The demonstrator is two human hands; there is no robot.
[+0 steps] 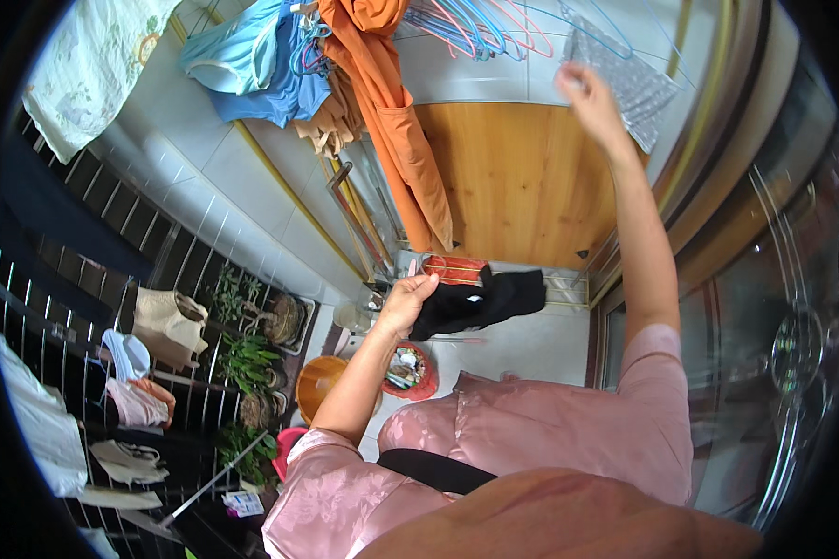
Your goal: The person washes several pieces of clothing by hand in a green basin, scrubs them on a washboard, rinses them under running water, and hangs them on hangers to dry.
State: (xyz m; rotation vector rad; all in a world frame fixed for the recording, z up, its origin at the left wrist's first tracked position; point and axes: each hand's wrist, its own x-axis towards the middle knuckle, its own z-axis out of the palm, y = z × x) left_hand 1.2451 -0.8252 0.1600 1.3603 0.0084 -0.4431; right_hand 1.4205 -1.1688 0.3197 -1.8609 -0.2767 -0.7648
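A black garment point(507, 297) hangs from my left hand point(414, 302), whose fingers are closed on its edge near the middle of the view. Raised at the upper right, my right hand point(587, 94) is beside a grey patterned cloth point(619, 77) that hangs against the tiled wall. Its fingers are blurred, and I cannot tell whether they hold anything. Blue and pink clothes hangers point(479, 31) hang in a bunch to the left of that hand. A long orange garment point(405, 154) hangs between the hangers and some blue clothes point(280, 77).
A wooden panel point(517, 175) stands ahead, with a metal rack point(566, 290) at its foot. On the floor are a red-lined bin point(430, 381) and a wooden bucket point(318, 384). Potted plants point(248, 363) and hanging laundry point(168, 325) line the barred window at left; glass doors point(734, 335) are at right.
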